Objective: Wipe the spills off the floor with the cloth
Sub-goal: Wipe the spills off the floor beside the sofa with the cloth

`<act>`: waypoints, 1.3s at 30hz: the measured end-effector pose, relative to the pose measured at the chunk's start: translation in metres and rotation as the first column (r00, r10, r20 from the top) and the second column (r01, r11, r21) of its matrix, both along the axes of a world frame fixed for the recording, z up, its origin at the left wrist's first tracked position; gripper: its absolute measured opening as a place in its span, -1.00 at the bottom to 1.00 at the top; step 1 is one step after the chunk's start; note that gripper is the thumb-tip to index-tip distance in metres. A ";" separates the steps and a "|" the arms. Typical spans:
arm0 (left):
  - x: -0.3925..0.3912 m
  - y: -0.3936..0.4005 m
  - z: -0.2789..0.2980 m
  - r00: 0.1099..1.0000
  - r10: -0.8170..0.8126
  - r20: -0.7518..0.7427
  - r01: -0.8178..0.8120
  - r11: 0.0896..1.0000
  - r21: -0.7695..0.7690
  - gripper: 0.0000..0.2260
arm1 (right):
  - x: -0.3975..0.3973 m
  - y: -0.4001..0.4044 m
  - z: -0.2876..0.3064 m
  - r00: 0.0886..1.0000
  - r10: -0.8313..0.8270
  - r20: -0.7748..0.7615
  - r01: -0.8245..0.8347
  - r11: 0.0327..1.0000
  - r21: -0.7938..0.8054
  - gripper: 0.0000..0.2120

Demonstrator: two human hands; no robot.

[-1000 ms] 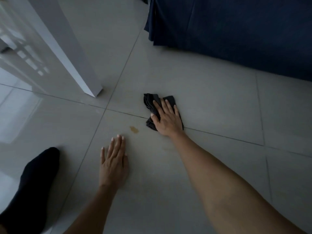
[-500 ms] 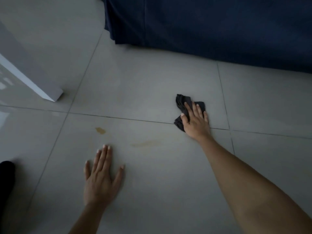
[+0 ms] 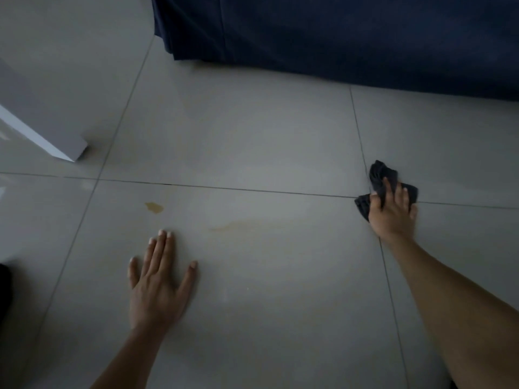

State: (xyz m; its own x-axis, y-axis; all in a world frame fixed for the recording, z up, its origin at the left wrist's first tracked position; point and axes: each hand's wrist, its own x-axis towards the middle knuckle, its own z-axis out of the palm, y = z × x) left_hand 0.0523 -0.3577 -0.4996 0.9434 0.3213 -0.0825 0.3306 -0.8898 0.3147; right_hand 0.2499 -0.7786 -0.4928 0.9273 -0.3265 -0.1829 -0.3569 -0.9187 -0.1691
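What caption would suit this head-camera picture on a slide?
Right hand presses a dark cloth on the tiled floor; left hand lies flat near two yellowish spills.

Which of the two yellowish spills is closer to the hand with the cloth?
The long faint smear, stretching toward the right hand and its dark cloth. The small darker blot lies further away, above the left hand.
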 end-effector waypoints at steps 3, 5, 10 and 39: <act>-0.001 0.000 0.002 1.000 -0.014 -0.011 0.014 1.000 -0.007 -0.30 | -0.015 0.005 0.000 0.996 -0.090 -0.023 0.090 0.996 0.003 -0.43; -0.001 0.001 0.001 0.999 -0.034 -0.026 0.034 0.999 -0.016 -0.30 | -0.026 0.014 0.001 0.991 -0.130 -0.038 0.130 0.991 0.006 -0.43; -0.020 0.036 0.000 0.982 -0.168 -0.087 0.170 0.986 0.007 -0.31 | -0.041 0.046 0.002 0.987 -0.151 -0.056 0.151 0.989 -0.008 -0.42; -0.039 0.055 0.002 0.997 -0.071 0.000 0.071 0.996 -0.059 -0.42 | -0.007 0.410 -0.004 0.888 0.449 0.094 -0.457 0.884 0.098 -0.40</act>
